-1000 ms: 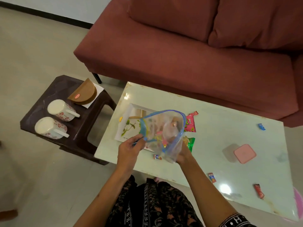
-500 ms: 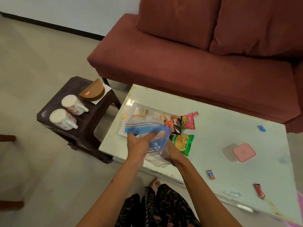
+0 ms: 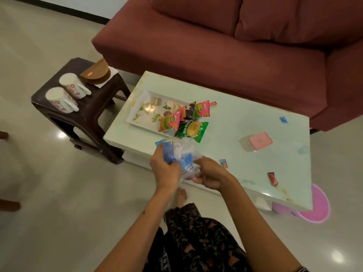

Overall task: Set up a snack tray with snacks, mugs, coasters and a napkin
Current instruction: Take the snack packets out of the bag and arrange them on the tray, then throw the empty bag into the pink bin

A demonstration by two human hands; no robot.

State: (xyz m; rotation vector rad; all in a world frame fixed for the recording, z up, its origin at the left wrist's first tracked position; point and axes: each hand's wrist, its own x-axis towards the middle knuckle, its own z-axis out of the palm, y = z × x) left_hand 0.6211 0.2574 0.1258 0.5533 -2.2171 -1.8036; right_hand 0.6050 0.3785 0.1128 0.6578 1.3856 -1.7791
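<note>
Both my hands grip a crumpled clear zip bag [image 3: 183, 156] with a blue seal at the table's near edge: my left hand [image 3: 165, 169] holds the folded top, my right hand [image 3: 210, 174] the lower part. A white leaf-print tray [image 3: 141, 110] lies on the pale table [image 3: 245, 122]. Several snack packets [image 3: 188, 120] are heaped on the tray's right end, with the green one spilling onto the table. Two floral mugs [image 3: 66, 95] stand upside down on a dark stool [image 3: 88, 112], beside brown coasters [image 3: 96, 72] resting on a white napkin [image 3: 113, 74].
A pink-lidded box [image 3: 259, 141] and small wrapped sweets [image 3: 273, 178] lie scattered on the table's right half. A maroon sofa [image 3: 216, 46] runs behind the table. A pink round object [image 3: 316, 205] sits on the floor under the table's right corner.
The zip bag was held open and upended over the tray; the snack packets dropped out onto the tray. Now the empty bag is crumpled between both hands, drawn back toward me.
</note>
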